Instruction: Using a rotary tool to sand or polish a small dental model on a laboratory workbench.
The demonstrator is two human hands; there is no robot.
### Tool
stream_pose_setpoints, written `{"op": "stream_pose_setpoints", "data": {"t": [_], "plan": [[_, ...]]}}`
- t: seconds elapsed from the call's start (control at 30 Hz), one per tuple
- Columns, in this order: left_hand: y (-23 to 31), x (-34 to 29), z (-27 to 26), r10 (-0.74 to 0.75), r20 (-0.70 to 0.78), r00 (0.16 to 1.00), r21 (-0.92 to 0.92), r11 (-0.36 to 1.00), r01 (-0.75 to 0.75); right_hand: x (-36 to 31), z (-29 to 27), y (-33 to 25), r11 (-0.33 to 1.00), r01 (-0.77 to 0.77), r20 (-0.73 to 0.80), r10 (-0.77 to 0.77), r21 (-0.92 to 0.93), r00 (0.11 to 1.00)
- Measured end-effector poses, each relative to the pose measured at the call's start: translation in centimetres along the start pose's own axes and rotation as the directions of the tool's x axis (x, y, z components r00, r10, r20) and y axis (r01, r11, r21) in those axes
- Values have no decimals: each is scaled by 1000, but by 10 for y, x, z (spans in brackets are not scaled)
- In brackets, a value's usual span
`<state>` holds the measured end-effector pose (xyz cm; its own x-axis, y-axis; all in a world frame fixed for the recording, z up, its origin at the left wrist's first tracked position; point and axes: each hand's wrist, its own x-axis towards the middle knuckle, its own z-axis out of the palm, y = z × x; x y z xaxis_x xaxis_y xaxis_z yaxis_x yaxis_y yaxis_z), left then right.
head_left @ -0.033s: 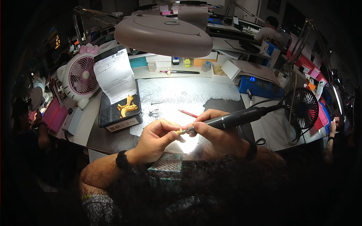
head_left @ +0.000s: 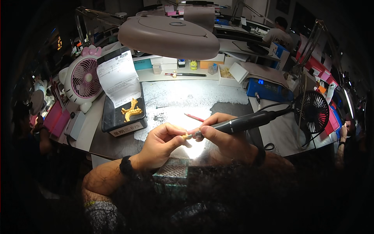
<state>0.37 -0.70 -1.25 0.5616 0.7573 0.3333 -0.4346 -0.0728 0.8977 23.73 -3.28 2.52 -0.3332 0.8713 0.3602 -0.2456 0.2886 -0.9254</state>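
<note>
My left hand [head_left: 160, 142] pinches a small yellowish piece [head_left: 186, 137], like a bit of dental model, between thumb and fingers under the bright light. My right hand [head_left: 224, 142] is closed around a black rotary handpiece [head_left: 243, 122], whose metal nose points left. Its tip meets the piece or lies right beside it; the fingertips hide the exact contact. Beyond the hands lies a red pencil [head_left: 194, 117]. To the left, a black tray [head_left: 105, 125] holds yellow dental models [head_left: 132, 112] and a printed paper sheet [head_left: 117, 76].
A lamp [head_left: 169, 37] hangs low over the bench. Left stands a white-and-pink fan [head_left: 83, 78]; right are a blue control box [head_left: 269, 90], a small black fan [head_left: 311, 111] and the handpiece's cord [head_left: 282, 111]. Small boxes [head_left: 230, 78] line the back. Other people sit nearby.
</note>
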Motion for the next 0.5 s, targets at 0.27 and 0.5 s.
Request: {"op": "stream_pose_setpoints", "data": {"t": [0.27,0.5], "plan": [[-3,0,-2,20,-22,1000,16,1000,-19,0,0,-3,999,16,1,-16,35,1000],[-2,0,-4,22,28,999,-32,999,-21,1,-3,1,998,57,32,-58,26,998]]}}
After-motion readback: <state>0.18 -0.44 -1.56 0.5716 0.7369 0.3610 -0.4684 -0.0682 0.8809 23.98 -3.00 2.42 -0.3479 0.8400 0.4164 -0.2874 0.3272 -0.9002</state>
